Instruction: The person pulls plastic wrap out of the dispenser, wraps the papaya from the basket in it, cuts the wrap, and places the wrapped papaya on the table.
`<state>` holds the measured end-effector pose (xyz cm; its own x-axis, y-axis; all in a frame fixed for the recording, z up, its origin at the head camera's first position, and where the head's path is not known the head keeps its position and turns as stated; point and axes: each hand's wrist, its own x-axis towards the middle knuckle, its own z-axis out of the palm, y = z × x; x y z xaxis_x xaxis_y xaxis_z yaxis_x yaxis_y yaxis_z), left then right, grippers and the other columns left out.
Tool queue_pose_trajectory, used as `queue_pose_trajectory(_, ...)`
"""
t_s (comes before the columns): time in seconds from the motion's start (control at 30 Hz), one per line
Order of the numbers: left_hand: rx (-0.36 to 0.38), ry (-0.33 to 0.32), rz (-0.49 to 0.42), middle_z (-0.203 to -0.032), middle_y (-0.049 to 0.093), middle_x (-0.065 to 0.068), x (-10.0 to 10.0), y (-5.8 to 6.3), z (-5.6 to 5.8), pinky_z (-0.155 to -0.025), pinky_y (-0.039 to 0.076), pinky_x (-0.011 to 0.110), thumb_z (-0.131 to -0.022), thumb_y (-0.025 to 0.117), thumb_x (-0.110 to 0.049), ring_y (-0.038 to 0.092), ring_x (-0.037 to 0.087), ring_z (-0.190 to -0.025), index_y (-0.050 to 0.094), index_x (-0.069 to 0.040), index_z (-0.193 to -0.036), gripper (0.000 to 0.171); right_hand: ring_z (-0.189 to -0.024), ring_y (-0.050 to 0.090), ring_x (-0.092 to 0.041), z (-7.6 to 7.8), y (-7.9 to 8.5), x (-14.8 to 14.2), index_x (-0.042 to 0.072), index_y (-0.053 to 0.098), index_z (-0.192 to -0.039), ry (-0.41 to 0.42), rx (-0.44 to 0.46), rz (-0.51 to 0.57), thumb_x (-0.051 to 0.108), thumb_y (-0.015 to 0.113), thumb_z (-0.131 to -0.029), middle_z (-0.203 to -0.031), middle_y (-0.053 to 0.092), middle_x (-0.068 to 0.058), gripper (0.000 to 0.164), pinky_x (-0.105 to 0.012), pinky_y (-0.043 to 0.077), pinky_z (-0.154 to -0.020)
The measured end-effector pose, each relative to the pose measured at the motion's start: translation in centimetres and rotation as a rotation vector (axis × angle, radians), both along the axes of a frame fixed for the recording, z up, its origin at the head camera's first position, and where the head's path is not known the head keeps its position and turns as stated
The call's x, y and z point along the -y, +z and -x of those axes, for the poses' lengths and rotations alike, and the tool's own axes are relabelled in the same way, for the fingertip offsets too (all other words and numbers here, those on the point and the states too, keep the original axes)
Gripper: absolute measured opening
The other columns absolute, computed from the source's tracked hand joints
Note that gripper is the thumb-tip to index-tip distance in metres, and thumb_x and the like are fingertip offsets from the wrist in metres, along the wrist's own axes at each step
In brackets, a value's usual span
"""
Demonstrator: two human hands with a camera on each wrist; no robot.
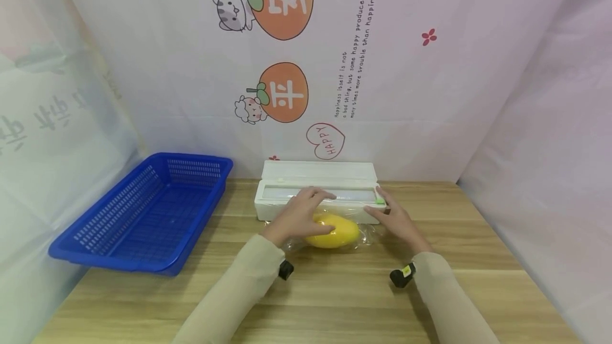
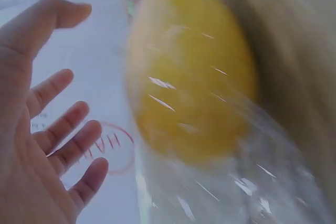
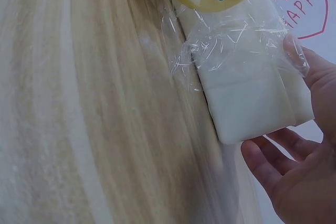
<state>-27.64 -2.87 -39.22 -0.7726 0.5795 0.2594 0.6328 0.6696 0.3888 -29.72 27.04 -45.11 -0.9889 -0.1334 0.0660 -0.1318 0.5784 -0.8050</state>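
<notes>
A yellow mango-like fruit (image 1: 341, 231) lies on the table right in front of a long white cling film box (image 1: 320, 211), whose lid (image 1: 320, 170) stands up at the back. Clear film (image 2: 247, 187) stretches over the fruit and bunches at its sides. My left hand (image 1: 302, 215) hovers over the fruit and the box front, its fingers spread and loosely bent, holding nothing. At the box's right end, my right hand (image 1: 396, 220) grips the corner, the thumb on the film-covered front side and the fingers round the end. A roll of film (image 1: 351, 195) shows inside the box.
To the left stands a blue plastic basket (image 1: 178, 256) with perforated walls. A green slider piece (image 1: 380, 201) sits at the box's right end. Behind the box, a printed white cloth (image 1: 382, 142) hangs along the back edge of the wooden table (image 1: 344, 301).
</notes>
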Motion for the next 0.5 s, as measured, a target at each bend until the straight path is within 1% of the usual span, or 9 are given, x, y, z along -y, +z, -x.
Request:
queue_pose_trajectory(0.07, 0.028, -0.027, 0.006, -0.14, 0.052, -0.001, -1.4, 0.9, 0.9, -0.106, 0.041, 0.04, -0.085, 0.077, -0.045, 0.047, 0.017, -0.127, 0.053, -0.024, -0.142, 0.065, -0.131, 0.044, -0.047, 0.0, 0.1, 0.0, 0.024, 0.009, -0.162, -0.005, 0.011, -0.001, 0.059, 0.06, -0.094, -0.156, 0.027, -0.03, 0.092, -0.062, 0.04, -0.104)
queue_pose_trajectory(0.13, 0.071, -0.062, -0.001, -0.137, 0.056, 0.001, -3.1, 1.7, 1.8, -0.103, 0.044, 0.038, -0.089, 0.074, -0.041, 0.051, 0.018, -0.124, 0.055, -0.021, -0.142, 0.059, -0.131, 0.043, -0.047, 0.0, 0.2, -0.1, 0.025, 0.008, -0.162, -0.006, 0.018, 0.002, 0.059, 0.06, -0.094, -0.156, 0.027, -0.03, 0.092, -0.061, 0.039, -0.104)
queue_pose_trajectory(0.2, 0.122, -0.094, -0.018, -0.133, 0.059, 0.002, -4.8, 2.4, 2.7, -0.1, 0.047, 0.034, -0.092, 0.071, -0.037, 0.055, 0.019, -0.121, 0.057, -0.017, -0.14, 0.053, -0.129, 0.046, -0.045, 0.0, 0.3, -0.1, 0.024, 0.009, -0.162, -0.003, 0.016, 0.006, 0.058, 0.06, -0.094, -0.155, 0.029, -0.03, 0.092, -0.059, 0.042, -0.103)
queue_pose_trajectory(0.27, 0.158, -0.115, -0.028, -0.129, 0.062, 0.003, -6.6, 2.6, 3.5, -0.098, 0.048, 0.03, -0.094, 0.07, -0.033, 0.058, 0.02, -0.119, 0.06, -0.014, -0.137, 0.048, -0.125, 0.049, -0.043, 0.0, 0.2, -0.2, 0.023, 0.01, -0.162, 0.005, 0.004, 0.006, 0.056, 0.06, -0.095, -0.154, 0.032, -0.03, 0.09, -0.054, 0.046, -0.099)
queue_pose_trajectory(0.3, 0.174, -0.118, -0.03, -0.128, 0.064, 0.004, -7.5, 2.8, 3.8, -0.097, 0.048, 0.029, -0.095, 0.069, -0.03, 0.059, 0.021, -0.118, 0.06, -0.013, -0.136, 0.046, -0.122, 0.051, -0.042, -0.1, 0.2, -0.2, 0.024, 0.011, -0.162, 0.012, 0.0, 0.011, 0.054, 0.061, -0.096, -0.152, 0.034, -0.031, 0.088, -0.051, 0.048, -0.096)
queue_pose_trajectory(0.37, 0.196, -0.115, -0.039, -0.126, 0.066, 0.005, -9.1, 2.6, 4.3, -0.096, 0.048, 0.027, -0.094, 0.069, -0.025, 0.061, 0.021, -0.116, 0.063, -0.011, -0.134, 0.042, -0.12, 0.053, -0.04, -0.1, 0.2, -0.3, 0.024, 0.012, -0.162, 0.028, -0.011, 0.009, 0.05, 0.061, -0.098, -0.15, 0.036, -0.031, 0.085, -0.049, 0.05, -0.093)
queue_pose_trajectory(0.43, 0.216, -0.098, -0.042, -0.124, 0.067, 0.004, -10.5, 2.3, 4.7, -0.095, 0.049, 0.026, -0.092, 0.07, -0.022, 0.061, 0.019, -0.114, 0.065, -0.012, -0.131, 0.04, -0.12, 0.053, -0.042, -0.2, 0.3, -0.4, 0.025, 0.013, -0.162, 0.038, -0.013, 0.009, 0.045, 0.06, -0.1, -0.151, 0.035, -0.031, 0.081, -0.052, 0.05, -0.094)
queue_pose_trajectory(0.5, 0.215, -0.076, -0.031, -0.122, 0.067, 0.002, -11.8, 1.8, 5.0, -0.092, 0.049, 0.026, -0.089, 0.071, -0.021, 0.061, 0.015, -0.111, 0.069, -0.014, -0.126, 0.038, -0.123, 0.05, -0.046, -0.3, 0.3, -0.4, 0.025, 0.013, -0.162, 0.044, -0.014, 0.007, 0.041, 0.058, -0.101, -0.154, 0.03, -0.031, 0.078, -0.057, 0.048, -0.097)
